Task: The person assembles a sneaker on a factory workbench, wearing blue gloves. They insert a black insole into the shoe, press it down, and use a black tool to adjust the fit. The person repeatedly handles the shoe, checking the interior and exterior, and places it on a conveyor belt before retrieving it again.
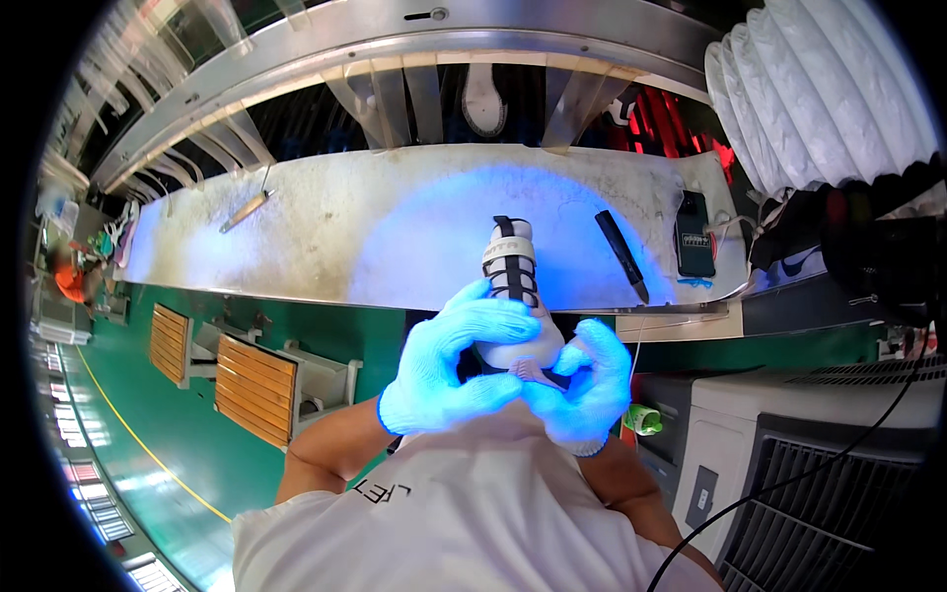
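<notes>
Shoe: on my feed I make out one whitish shoe, its near end rounded and plain.
Lacing: I see black strips over the upper.
Band: pale, crossing beyond the lacing, with a black loop past it.
Pose: held lengthwise, laced side up.
Place: across the worktable's near edge; I can't tell whether they touch.

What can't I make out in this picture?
In the head view:
Held shoe: its underside, turned away; part of its side, behind the left hand.
Pale shoe-like thing: its far end, hidden by the metal beam.
White duct: its upper end, cut off by the picture's edge.
Orange thing at far left: too blurred and small.
</notes>
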A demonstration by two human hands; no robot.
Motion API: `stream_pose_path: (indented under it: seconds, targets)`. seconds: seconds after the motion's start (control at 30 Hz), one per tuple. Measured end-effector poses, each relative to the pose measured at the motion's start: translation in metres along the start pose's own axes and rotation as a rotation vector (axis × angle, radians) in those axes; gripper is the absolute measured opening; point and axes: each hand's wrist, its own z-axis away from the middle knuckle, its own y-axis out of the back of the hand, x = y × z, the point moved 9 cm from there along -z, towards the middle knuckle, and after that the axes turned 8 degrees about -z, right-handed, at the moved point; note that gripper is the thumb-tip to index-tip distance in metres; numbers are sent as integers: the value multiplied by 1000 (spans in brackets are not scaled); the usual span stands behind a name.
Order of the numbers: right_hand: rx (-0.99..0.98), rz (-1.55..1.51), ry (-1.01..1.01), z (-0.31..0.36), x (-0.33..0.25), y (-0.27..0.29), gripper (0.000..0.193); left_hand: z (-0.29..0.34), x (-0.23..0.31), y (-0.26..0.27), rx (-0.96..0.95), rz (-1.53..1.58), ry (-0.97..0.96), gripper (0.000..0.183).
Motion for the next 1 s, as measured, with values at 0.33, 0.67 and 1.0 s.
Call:
stream_pose_path:
  seconds: [0.33, 0.67, 1.0]
  targets:
    - [-228, 184, 82, -13, -14, -20, 81, 4, -20, -3, 0, 76, 156, 34]
    - [-95, 279, 218, -37, -23, -21, 79, -14, -19, 7, -39, 92, 198, 54]
    - [-137, 214, 188, -46, 1, -22, 70, -24, -21, 20, -62, -5, 153, 49]
